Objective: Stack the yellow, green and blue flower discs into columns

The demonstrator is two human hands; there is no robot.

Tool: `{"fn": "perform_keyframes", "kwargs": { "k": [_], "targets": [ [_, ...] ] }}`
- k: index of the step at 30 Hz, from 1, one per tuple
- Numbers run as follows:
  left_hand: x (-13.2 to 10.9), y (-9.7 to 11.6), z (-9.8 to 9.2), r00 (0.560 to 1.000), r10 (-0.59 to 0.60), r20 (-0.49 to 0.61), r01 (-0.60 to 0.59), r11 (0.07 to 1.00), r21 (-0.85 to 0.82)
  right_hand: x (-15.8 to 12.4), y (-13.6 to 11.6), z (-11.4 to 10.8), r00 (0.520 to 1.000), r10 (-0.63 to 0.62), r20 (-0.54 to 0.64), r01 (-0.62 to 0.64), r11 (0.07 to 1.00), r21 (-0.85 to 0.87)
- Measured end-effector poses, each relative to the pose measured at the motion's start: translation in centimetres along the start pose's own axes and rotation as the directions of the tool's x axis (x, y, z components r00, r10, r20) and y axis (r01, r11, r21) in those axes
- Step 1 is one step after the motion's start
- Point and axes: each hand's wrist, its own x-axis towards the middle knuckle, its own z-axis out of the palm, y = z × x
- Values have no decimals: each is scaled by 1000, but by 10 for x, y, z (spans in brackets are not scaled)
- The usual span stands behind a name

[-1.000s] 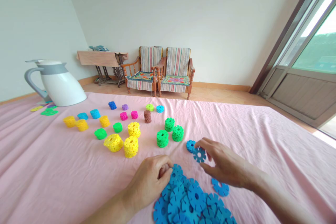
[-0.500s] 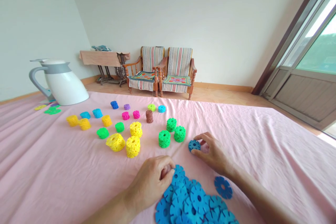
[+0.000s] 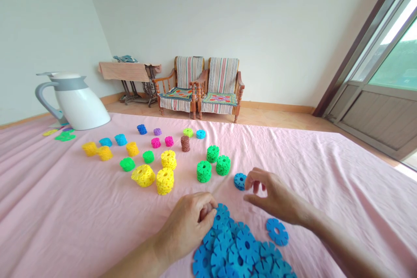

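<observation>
Head view: the right hand (image 3: 273, 193) is held half-open, empty, just beside the blue disc stack (image 3: 240, 181), the left hand (image 3: 187, 221) is curled at the blue disc pile (image 3: 224, 243), its hold cannot be told, and stacking seems in hand, another pick probably being required.

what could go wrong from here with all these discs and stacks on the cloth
The right hand is close beside the short blue stack, so a stray brush might knock it askew. The left hand is at the edge of the heaped blue discs, which could slide if nudged. The pink cloth is wrinkled; a tug might topple the nearest yellow stack.
</observation>
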Motion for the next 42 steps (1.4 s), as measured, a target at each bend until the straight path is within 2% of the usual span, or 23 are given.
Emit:
{"fn": "perform_keyframes", "kwargs": {
  "k": [2,3,5,8,12,15,18,20,22,24,26,28,30,33,42],
  "targets": [
    [0,0,0,1000,1,2,-1,1000,-7,-12,-17,-10,977,-2,214,3,1000,-4],
    [0,0,0,1000,1,0,-1,1000,-6,-18,-25,-13,950,-14,312,20,1000,-16],
    [0,0,0,1000,-1,-7,1,1000,1,-27,-38,-15,918,-7,396,34,998,-61],
    [0,0,0,1000,1,-14,-1,1000,14,-36,-49,-9,913,4,409,67,985,-159],
    [0,0,0,1000,-4,-12,4,1000,17,-39,-54,-1,915,-57,399,174,949,-263],
    [0,0,0,1000,-5,-13,6,1000,17,-39,-57,1,919,-84,386,208,933,-293],
    [0,1,-1,1000,-9,-14,9,1000,15,-38,-58,0,933,-92,348,196,941,-275],
    [0,1,-1,1000,-7,-12,7,1000,11,-33,-55,-2,948,-124,293,188,961,-204],
    [0,0,-1,1000,1,-11,-1,1000,3,-24,-46,-2,973,-159,166,181,976,-125],
    [0,-1,0,1000,9,-15,-9,1000,-1,-13,-32,1,988,-153,-24,150,984,-91],
    [0,-1,1,1000,10,-18,-10,1000,0,0,-15,7,972,-103,-210,88,993,-79],
    [0,-2,2,1000,10,-20,-9,1000,8,10,1,16,950,-27,-310,14,999,-43],
    [0,-2,2,1000,13,-20,-12,1000,14,17,15,23,940,37,-338,-39,999,2],
    [0,-2,2,1000,17,-23,-17,1000,19,21,26,29,945,77,-319,-69,997,37],
    [-1,0,0,1000,19,-16,-19,1000,-1,19,25,30,957,81,-279,-82,997,6]
  ]
}}
